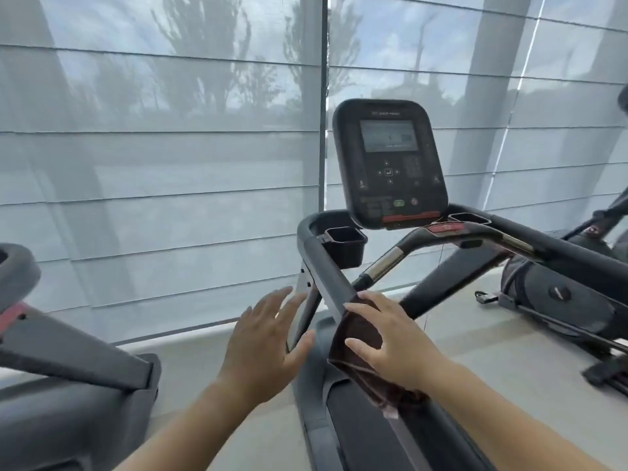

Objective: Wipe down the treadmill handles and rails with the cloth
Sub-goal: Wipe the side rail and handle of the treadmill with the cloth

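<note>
A dark brown cloth (356,338) is draped over the treadmill's left side rail (328,273). My right hand (394,338) lies on top of the cloth, fingers spread and curled around the rail, pressing the cloth against it. My left hand (268,331) hovers just left of the rail, fingers apart, holding nothing. Further ahead, the front handlebar (475,234) with chrome grip sections crosses the treadmill below the console (389,161). The right side rail (560,249) runs off to the right.
A black cup holder (345,244) sits at the top of the left rail. Another machine (68,351) stands close on the left and an exercise bike (560,294) on the right. Sheer blinds (153,147) cover the windows ahead. The floor (475,351) is light grey.
</note>
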`<state>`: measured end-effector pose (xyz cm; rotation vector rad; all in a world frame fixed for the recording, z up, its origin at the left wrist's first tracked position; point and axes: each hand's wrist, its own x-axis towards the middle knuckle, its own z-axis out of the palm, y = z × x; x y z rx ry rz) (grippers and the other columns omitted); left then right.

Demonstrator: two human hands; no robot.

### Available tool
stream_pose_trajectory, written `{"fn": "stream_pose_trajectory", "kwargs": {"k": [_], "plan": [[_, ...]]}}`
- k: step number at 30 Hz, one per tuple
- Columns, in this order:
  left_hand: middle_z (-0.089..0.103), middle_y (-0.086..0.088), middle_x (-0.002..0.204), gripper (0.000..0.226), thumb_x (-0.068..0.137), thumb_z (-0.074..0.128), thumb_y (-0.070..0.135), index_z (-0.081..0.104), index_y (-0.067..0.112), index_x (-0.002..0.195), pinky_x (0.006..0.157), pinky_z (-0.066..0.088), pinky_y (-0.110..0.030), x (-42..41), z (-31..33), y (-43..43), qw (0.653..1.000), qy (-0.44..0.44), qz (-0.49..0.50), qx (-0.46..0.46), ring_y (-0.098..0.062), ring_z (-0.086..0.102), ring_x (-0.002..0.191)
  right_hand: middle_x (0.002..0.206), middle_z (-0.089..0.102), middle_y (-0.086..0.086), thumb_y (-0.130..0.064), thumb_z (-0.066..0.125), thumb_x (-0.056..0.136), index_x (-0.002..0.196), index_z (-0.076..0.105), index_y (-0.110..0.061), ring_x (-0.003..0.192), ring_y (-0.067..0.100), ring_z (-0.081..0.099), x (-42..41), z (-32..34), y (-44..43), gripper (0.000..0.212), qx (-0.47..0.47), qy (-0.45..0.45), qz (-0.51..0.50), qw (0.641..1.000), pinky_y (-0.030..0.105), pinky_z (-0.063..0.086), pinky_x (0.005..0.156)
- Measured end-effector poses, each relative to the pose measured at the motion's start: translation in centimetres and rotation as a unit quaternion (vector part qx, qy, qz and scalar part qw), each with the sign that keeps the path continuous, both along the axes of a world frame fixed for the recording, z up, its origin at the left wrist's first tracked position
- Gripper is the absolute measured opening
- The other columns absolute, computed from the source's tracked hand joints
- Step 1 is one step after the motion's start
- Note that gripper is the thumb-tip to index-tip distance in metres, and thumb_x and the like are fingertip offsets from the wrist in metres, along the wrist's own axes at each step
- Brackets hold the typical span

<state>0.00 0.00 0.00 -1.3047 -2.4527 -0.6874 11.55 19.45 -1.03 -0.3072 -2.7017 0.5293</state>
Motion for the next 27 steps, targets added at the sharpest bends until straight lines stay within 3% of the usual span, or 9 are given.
{"fn": "stream_pose_trajectory", "kwargs": {"k": [8,14,24,27], "plan": [[0.035,0.01,0.147,0.06,0.083,0.03,0.057,0.032,0.033,0.138,0.11,0.028,-0.028,1.5,-3.8,2.3,1.0,-0.024,0.008,-0.008,-0.009,0.029,0.135,0.156,0.012,-0.008,-0.055,0.054,0.082,0.142,0.026,-0.039,0.143,0.018,0.012,-0.5,-2.2,1.9,0.068,-0.019,-0.106,-0.041,0.993,0.047,0.025,0.113],[0.032,0.012,0.148,0.056,0.087,0.034,0.056,0.031,0.035,0.138,0.109,0.025,-0.026,2.3,-6.1,2.5,0.998,-0.055,0.028,-0.022,-0.006,0.026,0.136,0.158,-0.007,-0.007,-0.059,0.055,0.078,0.145,0.009,-0.039,0.144,0.028,-0.003,-1.6,-2.9,2.1,0.083,-0.009,-0.189,-0.057,0.98,0.06,0.021,0.108],[0.029,0.015,0.148,0.054,0.089,0.036,0.053,0.028,0.035,0.139,0.109,0.026,-0.024,3.5,-7.6,3.0,0.995,-0.092,0.046,-0.014,-0.004,0.024,0.135,0.158,-0.004,-0.005,-0.046,0.051,0.085,0.145,0.011,-0.035,0.142,0.029,0.004,-0.4,-3.4,1.3,0.073,0.033,-0.172,-0.05,0.983,0.055,0.03,0.107],[0.029,0.017,0.147,0.053,0.089,0.036,0.053,0.028,0.037,0.138,0.108,0.026,-0.023,3.7,-7.7,2.7,0.994,-0.094,0.045,-0.008,-0.002,0.024,0.135,0.157,-0.01,-0.007,-0.054,0.056,0.079,0.144,0.006,-0.038,0.143,0.027,-0.002,-0.2,-3.7,1.1,0.084,0.024,-0.178,-0.052,0.982,0.057,0.027,0.107]]}}
